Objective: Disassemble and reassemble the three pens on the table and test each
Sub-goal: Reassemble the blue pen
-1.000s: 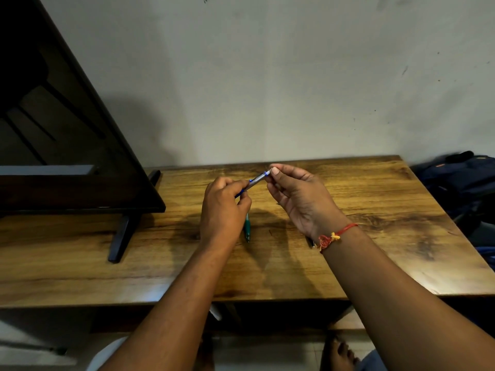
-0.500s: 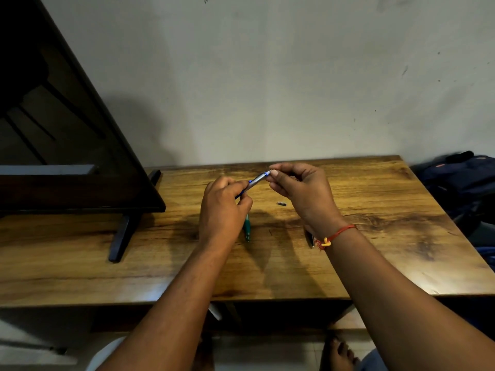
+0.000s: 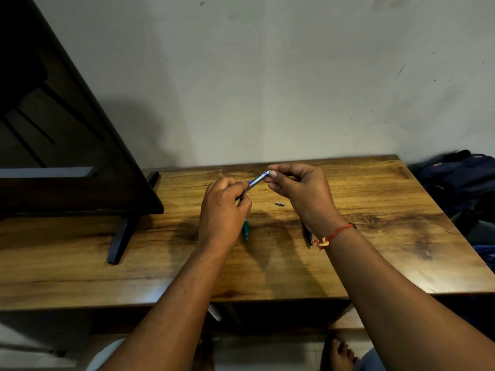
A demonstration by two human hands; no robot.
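Likely light, stiff & slick, the silver-blue pen [image 3: 255,181] is gripped at the barrel by the left hand [image 3: 223,210], its end pinched by the right hand [image 3: 300,191].

Wooden table [image 3: 401,236] standing against a pale wall [image 3: 267,76], with a TV [image 3: 67,156] and a bag [image 3: 460,180] by it.
The wall, greyish and speckled with small marks, is rising behind the table's far edge. The dark TV is sitting on the table's left end and casting a shadow on the wall, its black foot [image 3: 120,236] reaching toward the table's front. The dark blue bag is lying just past the table's right end. Pale floor [image 3: 267,352] is showing below the table's front edge.
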